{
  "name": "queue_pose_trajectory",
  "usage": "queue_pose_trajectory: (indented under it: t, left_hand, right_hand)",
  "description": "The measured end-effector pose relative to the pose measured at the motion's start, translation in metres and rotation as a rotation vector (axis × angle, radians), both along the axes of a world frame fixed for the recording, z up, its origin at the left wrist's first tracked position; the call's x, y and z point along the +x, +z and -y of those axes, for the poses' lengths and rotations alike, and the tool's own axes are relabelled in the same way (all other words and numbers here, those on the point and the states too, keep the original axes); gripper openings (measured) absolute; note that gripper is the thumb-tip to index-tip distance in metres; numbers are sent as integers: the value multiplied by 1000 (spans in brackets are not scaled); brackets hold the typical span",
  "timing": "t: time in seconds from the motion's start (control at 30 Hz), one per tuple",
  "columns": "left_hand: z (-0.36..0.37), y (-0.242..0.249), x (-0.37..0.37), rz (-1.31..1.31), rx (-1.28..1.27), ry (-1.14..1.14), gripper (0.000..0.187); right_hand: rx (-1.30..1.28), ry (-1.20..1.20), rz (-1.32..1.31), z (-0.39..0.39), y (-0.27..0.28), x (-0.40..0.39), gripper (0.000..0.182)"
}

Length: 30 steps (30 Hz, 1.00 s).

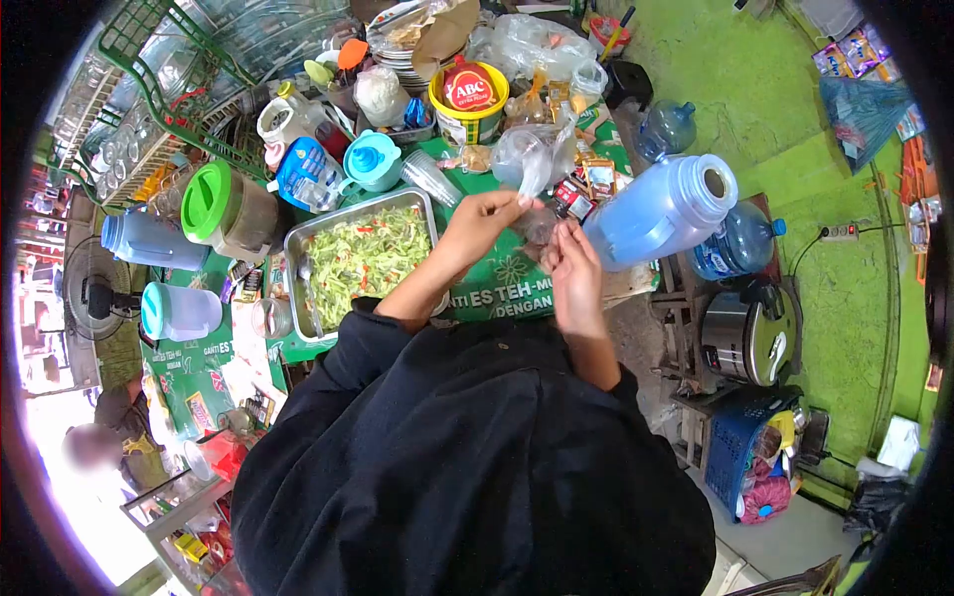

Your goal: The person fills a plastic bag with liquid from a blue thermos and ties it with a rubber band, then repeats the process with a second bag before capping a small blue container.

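Note:
My left hand (480,230) reaches over the table with thumb and fingers pinched at the twisted white end of a clear plastic bag (535,159). Just right of it, my right hand (576,270) is closed, its fingertips pressed together; I cannot tell what they hold. A see-through, brownish item (538,226) shows between the two hands. Left of my left forearm lies a metal tray (290,260) of shredded green vegetables with red bits (363,253). A large blue thermos jug (651,214) with its mouth uncovered leans beside my right hand. Small sachets (599,177) lie behind the hands.
A yellow tub (469,124), a light-blue lidded pitcher (372,159) and stacked clear cups (429,177) stand at the back. A green-lidded container (212,204) is on the left. To the right are a water gallon (735,243), a rice cooker (747,336) and a blue basket (730,452).

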State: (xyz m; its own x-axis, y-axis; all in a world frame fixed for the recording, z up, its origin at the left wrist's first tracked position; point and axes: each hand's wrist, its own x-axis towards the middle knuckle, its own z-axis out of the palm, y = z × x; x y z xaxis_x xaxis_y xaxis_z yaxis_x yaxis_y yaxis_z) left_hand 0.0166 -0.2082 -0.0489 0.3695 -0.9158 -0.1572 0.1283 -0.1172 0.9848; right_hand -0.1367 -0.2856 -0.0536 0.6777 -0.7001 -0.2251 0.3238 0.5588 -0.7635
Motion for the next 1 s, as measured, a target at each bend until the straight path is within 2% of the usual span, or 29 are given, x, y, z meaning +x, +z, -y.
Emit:
queue_pose_trajectory:
  t: [0.07, 0.13, 0.2, 0.23, 0.27, 0.3, 0.4, 0.47, 0.5, 0.53, 0.57, 0.63, 0.73, 0.77, 0.8, 0.87, 0.9, 0.93, 1.0]
  left_hand:
    - [15, 24, -5, 123, -56, 71, 29]
    - [20, 67, -6, 153, -92, 4, 28]
    - [13, 120, 2, 94, -146, -398, 23]
    - [8, 137, 5, 169, -234, -457, 21]
    - [3, 152, 8, 245, -324, -513, 19]
    - [-3, 168, 14, 358, -272, -589, 18]
    - [-10, 174, 20, 245, -251, -549, 19]
    - [-12, 177, 29, 334, -165, -471, 21]
    - [-10, 176, 36, 414, -82, -392, 23]
    - [-6, 174, 43, 491, 0, -311, 25]
    - [4, 162, 53, 632, -94, -241, 29]
    - [24, 147, 67, 734, -138, -191, 31]
    - [46, 160, 64, 829, -155, -150, 33]
    - [52, 166, 63, 863, -174, -148, 33]
    - [60, 167, 63, 859, -178, -149, 33]
    - [72, 171, 65, 652, -292, -283, 34]
    - [75, 175, 63, 642, -309, -282, 34]
    - [76, 179, 63, 641, -312, -288, 34]
    - [78, 190, 62, 600, -252, -264, 34]
  right_hand:
    - [-242, -159, -34, -35, 17, 7, 15]
    - [-406, -168, 105, -77, 35, 22, 17]
    - [-905, -183, 206, -70, -9, 44, 19]
    - [-1239, -33, 11, -49, 5, 41, 21]
    - [-1437, -452, 40, -44, -22, 61, 21]
    - [-1440, -462, 46, -26, -18, 68, 21]
    - [-849, 165, 21, 42, -2, 56, 14]
    - [-1734, -463, -41, 57, 56, 46, 19]
    - [-1926, -504, -337, 62, 64, 36, 19]
    - [-1930, -511, -332, 61, 77, 30, 19]
    - [-1906, -418, -321, 59, 92, 25, 18]
    - [-1873, -311, -320, 61, 100, 21, 13]
    - [-1785, -317, -411, 72, 115, 18, 11]
    - [-1678, -308, -396, 75, 121, 17, 8]
    - [-1681, -307, -401, 78, 128, 16, 8]
    - [-1597, -259, -118, 85, 140, 14, 6]
    - [-1500, -147, -74, 87, 144, 11, 5]
    - [-1502, -152, -80, 86, 147, 11, 5]
    - [-1184, -26, -5, 83, 153, 13, 4]
